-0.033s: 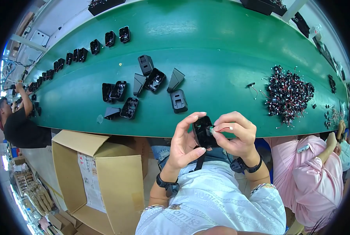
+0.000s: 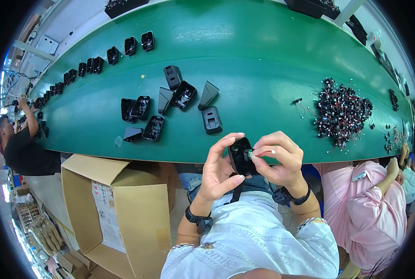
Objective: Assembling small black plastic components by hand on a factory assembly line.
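Observation:
Just off the table's near edge, my left hand holds a black plastic housing, fingers around its left side, open face up. At the housing's right side my right hand is closed in a pinch on a small wired part with red wires. Its fingertips reach to the opening and hide most of the part. Farther up on the table lie a grey-black housing with slots, a wedge-shaped one and several open housings, one with pale inner parts.
A green table spans the view. A heap of small wired parts lies at right, beside a single wired part. Housings line the far left. An open cardboard box stands at left. Co-workers sit at both sides, one in pink.

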The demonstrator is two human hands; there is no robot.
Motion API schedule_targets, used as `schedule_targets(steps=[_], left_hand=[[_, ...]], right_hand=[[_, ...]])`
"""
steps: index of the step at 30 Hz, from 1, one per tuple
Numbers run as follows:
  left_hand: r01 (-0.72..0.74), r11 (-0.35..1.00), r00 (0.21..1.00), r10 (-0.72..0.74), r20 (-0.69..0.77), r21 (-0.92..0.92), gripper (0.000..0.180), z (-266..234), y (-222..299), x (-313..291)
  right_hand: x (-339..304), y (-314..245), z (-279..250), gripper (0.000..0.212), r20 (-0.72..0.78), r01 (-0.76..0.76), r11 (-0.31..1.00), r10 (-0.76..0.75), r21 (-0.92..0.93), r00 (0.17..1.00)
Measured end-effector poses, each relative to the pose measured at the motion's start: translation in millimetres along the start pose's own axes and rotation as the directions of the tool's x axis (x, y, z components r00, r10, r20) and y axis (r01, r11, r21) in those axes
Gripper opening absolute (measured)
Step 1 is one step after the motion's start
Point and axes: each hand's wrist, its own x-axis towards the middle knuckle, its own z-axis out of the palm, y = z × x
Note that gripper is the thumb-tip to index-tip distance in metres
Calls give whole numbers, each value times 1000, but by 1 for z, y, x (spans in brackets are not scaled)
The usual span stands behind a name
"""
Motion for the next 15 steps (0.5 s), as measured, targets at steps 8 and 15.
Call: schedule_targets(steps=[8,15], left_hand=[[-74,991,997,74,5,112,78,4,-6,0],[-96,976,995,100,-12,194,79,-1,-6,1]], right_hand=[[-3,-2,16,21,-63,-49,995,44,-82,997],[-3,-1,17,21,-19,-16,992,13,-125,1000]])
